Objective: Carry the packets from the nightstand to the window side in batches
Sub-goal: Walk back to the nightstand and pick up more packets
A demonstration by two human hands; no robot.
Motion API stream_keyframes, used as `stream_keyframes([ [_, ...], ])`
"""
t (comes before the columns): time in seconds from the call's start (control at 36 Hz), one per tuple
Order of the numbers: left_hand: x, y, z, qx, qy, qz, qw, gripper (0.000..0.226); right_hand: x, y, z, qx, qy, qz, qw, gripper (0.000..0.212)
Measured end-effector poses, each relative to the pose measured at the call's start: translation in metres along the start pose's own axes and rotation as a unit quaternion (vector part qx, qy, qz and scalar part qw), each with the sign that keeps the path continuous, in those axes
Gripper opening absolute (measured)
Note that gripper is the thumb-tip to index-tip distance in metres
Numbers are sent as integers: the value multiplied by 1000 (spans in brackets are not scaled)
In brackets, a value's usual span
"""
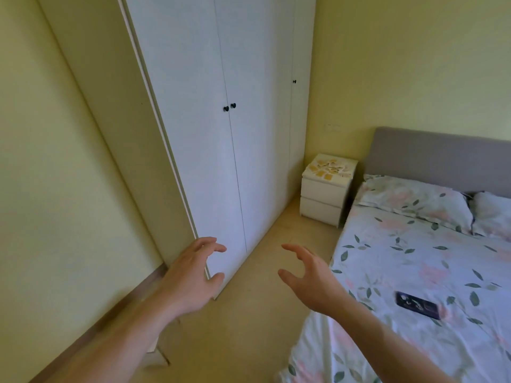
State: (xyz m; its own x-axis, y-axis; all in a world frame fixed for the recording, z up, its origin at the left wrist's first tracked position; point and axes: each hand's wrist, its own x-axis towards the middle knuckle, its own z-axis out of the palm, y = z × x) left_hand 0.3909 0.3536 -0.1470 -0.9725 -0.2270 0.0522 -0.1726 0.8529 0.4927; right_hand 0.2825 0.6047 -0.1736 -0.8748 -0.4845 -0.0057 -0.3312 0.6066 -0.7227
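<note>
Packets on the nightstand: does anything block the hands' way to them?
Nothing visible does. Bare floor runs between the wardrobe and bed to the nightstand, where the packets lie. Left hand and right hand hold nothing.

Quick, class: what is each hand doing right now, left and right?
Left hand: open, fingers loosely curved, holding nothing.
Right hand: open, fingers loosely curved, holding nothing.

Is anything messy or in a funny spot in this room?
Yes. The yellowish packets lie scattered every which way across the top of the white nightstand, not stacked. A dark phone also lies loose on the flowered bed. Both hands, left hand and right hand, hold nothing.
</note>
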Motion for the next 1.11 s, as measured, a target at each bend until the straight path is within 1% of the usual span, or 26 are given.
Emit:
stream_keyframes([
  [0.11,44,-49,-19,0,-18,36,999,44,40,-25,38,0,29,23,999,58],
  [0.22,84,-99,-34,-2,-44,61,997,43,70,-46,74,14,58,65,996,58],
  [0.36,143,-127,-36,-15,-80,89,993,44,98,-61,91,18,81,109,991,59],
  [0.53,223,-119,-26,-30,-125,150,980,45,141,-51,77,8,130,162,978,58],
  [0.67,297,-107,-15,-22,-148,178,973,45,200,-28,60,14,148,184,972,58],
  [0.83,420,-91,9,-27,-164,180,969,42,295,12,30,35,162,200,966,58],
  [0.94,491,-75,31,-29,-182,171,968,42,350,42,5,48,146,219,964,58],
  [1.11,586,-49,48,-39,-182,173,967,43,432,76,-39,40,141,226,963,58],
])
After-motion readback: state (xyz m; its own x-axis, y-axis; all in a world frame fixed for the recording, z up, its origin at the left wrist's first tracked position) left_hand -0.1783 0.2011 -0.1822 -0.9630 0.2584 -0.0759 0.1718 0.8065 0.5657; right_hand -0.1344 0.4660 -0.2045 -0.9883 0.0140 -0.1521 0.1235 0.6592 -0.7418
